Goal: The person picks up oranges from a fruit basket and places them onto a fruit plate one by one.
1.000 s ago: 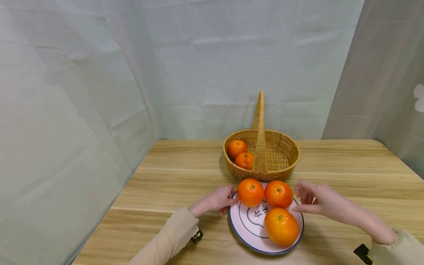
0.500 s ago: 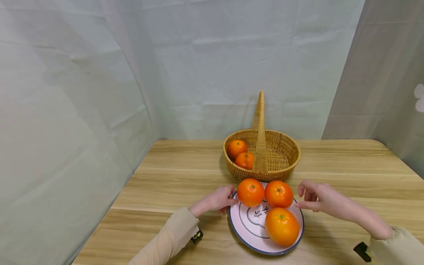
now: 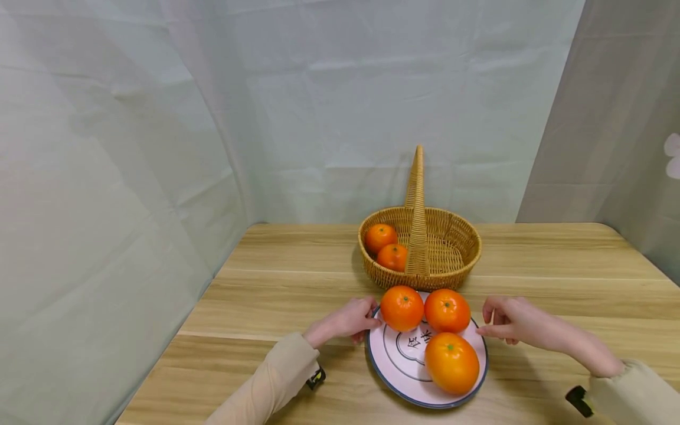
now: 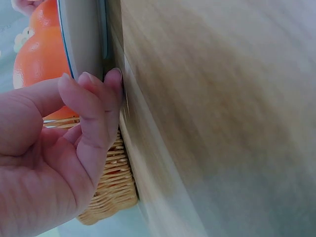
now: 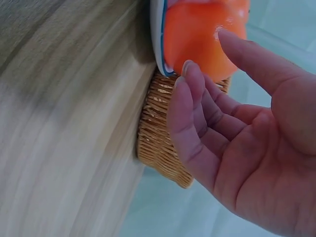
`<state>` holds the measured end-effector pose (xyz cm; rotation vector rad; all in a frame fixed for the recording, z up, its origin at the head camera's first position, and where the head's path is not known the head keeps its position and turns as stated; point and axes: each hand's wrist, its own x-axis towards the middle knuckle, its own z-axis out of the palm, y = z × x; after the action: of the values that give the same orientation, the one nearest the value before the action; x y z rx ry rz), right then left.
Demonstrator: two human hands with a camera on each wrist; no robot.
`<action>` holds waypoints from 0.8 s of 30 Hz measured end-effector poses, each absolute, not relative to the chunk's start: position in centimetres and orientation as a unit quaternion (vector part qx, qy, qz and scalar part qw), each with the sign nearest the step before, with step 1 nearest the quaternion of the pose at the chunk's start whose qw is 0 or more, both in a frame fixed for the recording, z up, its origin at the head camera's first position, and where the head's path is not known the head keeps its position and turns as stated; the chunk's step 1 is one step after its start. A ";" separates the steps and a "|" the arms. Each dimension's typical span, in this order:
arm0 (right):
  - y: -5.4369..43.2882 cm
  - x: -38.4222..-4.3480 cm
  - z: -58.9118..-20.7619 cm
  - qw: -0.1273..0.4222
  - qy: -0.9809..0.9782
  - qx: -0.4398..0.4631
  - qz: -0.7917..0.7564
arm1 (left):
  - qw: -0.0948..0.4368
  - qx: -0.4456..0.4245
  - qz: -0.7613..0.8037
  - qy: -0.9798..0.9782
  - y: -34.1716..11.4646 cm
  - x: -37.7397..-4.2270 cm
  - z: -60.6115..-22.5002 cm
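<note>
Plate (image 3: 395,378) bearing three oranges (image 3: 451,363); basket (image 3: 448,280) holding two.

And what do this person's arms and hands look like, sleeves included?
The left hand and right hand are ungloved. Left sleeve and right sleeve are both pale beige. A small black piece touched with yellow shows at each sleeve's end.

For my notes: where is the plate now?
In the head view, the plate is right of centre, between left hand and right hand, in front of the basket.
</note>
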<state>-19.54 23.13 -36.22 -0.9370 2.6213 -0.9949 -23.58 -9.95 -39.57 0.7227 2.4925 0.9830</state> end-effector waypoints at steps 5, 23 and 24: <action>23.1 -19.8 -36.6 0.099 0.887 -0.311 -0.327 | 0.185 0.258 0.345 0.883 -9.9 -23.6 -39.6; 22.5 -20.5 -37.9 0.132 0.895 -0.288 -0.314 | 0.183 0.260 0.340 0.885 -9.9 -23.5 -39.3; 22.5 -20.5 -38.0 0.129 0.896 -0.290 -0.311 | 0.182 0.260 0.340 0.885 -9.9 -23.5 -39.3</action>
<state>-20.52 22.46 -37.97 -0.8428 2.6047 -0.9053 -23.47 -9.89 -39.26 0.7342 2.4981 0.9598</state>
